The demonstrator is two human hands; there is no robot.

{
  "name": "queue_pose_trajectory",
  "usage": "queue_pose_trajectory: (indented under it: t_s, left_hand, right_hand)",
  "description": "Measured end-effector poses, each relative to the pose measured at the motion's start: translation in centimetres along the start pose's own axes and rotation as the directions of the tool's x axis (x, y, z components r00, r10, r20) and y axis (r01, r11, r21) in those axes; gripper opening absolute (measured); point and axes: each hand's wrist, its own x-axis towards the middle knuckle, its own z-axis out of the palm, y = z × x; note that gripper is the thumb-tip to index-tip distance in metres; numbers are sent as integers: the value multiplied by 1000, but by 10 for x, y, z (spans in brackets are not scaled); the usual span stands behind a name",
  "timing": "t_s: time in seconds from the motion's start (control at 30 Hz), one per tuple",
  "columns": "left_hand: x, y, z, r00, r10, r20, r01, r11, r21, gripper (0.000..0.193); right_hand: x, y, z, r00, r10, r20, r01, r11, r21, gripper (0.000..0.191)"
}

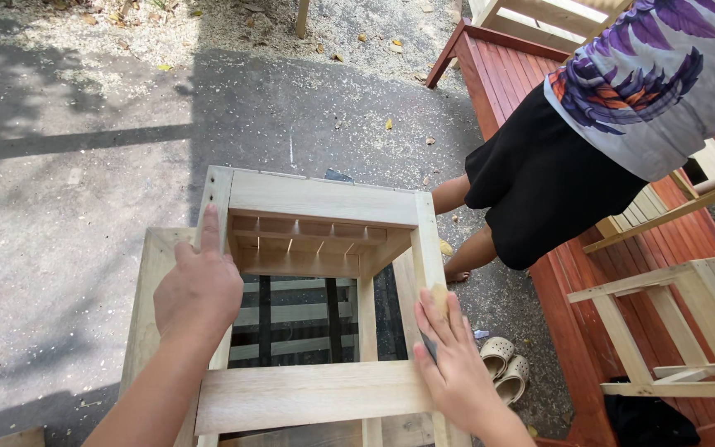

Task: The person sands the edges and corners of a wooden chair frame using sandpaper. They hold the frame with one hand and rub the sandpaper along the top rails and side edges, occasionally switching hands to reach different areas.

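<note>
An unfinished pale wooden stool frame [324,248] lies on its side in the near middle of the view, its square of legs and rails facing up; it rests on another pale wooden frame [149,281] beneath it, over grey pavement [68,165]. The left hand [199,290] presses on the frame's left leg, palm down, index finger stretched along the wood toward the far end; its grip is released, flat rather than clenched. The right hand [457,364] lies on the frame's right leg, fingers pressed flat over a small piece of sandpaper [434,319], a tan edge and a dark underside showing; the grip is flat on the sandpaper, not closed round it. Inside the frame, short slats run under the far rail; dark slatted wood shows through the opening below.

To the right, near the frame, a pair of beige perforated clogs [502,368] sits on the ground; beyond them another person [589,132] in a patterned shirt and black shorts bends over, barefoot; a long red-brown slatted bench [539,83] runs from far to near right; another pale stool [688,323] stands on it at the right edge. Sawdust and dry leaves scatter the far ground.
</note>
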Motion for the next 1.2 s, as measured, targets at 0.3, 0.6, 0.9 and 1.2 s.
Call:
queue_pose_trajectory:
  t_s: [0.3,0.6,0.9,1.2]
  left_hand:
    - [2,7,-11,997,-47,66,45,999,29,71]
    - [-11,10,-7,992,-62,112,57,997,47,70]
    - [-6,6,1,994,-63,84,58,997,54,73]
    - [-4,4,3,995,-53,81,50,998,34,72]
  right_hand:
    - [179,55,5,970,170,-176,-152,982,109,71]
    - [7,7,-1,986,166,-18,-136,863,487,79]
    - [152,47,5,981,154,-118,-138,981,135,73]
    - [76,29,10,984,-89,-154,83,996,-45,75]
